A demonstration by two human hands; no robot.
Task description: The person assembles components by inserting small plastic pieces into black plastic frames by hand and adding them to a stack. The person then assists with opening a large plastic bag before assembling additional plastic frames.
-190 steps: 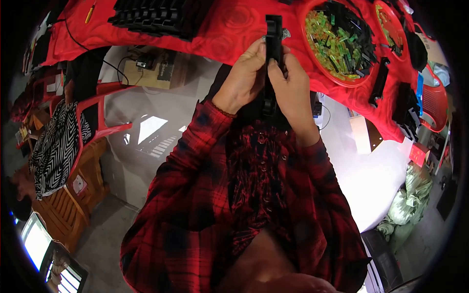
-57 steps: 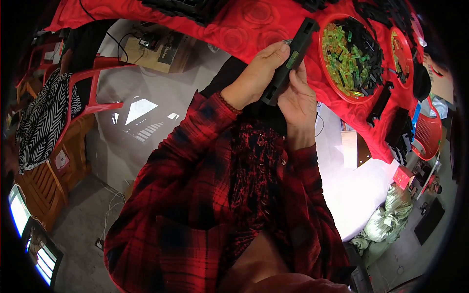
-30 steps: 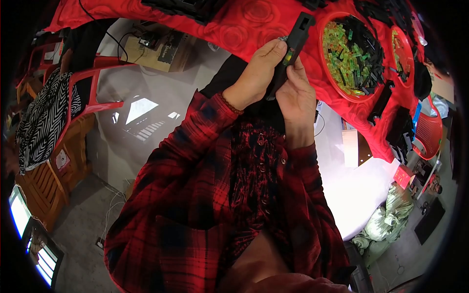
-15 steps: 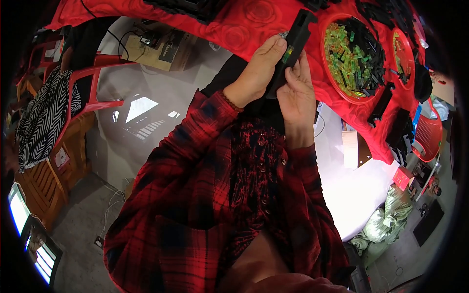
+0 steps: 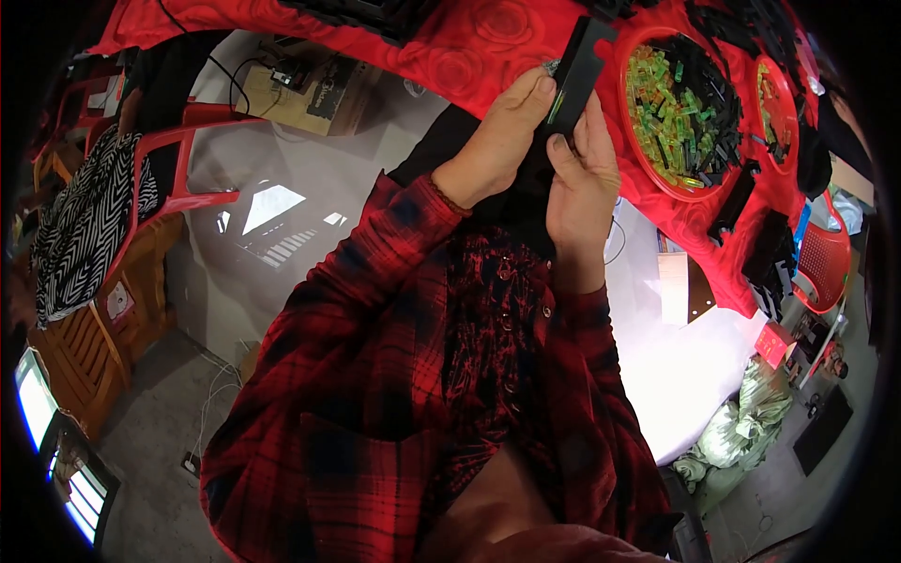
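Note:
A long black plastic bar [image 5: 577, 77], apparently a spirit level body, is held at a slant above the edge of the red-covered table. My left hand [image 5: 502, 134] is closed on its left side, the thumb pressed along the edge. My right hand [image 5: 584, 188] grips its lower right side, with the thumb on the near end and the fingers behind. A thin yellow-green strip shows on the bar by the left thumb. Right of the bar stands a round red basket [image 5: 627, 150] of small yellow-green vials and black pieces.
The red floral tablecloth [image 5: 455, 70] spans the far side. A second red basket [image 5: 793, 141] and black bars [image 5: 734, 200] lie to the right. A cardboard box [image 5: 328, 98] and red chair [image 5: 188, 155] stand left. Green-white sacks [image 5: 741, 422] are on the floor at right.
The bar has turned in my hands, so its vial now shows only as a thin strip. My right hand has shifted slightly right and down.

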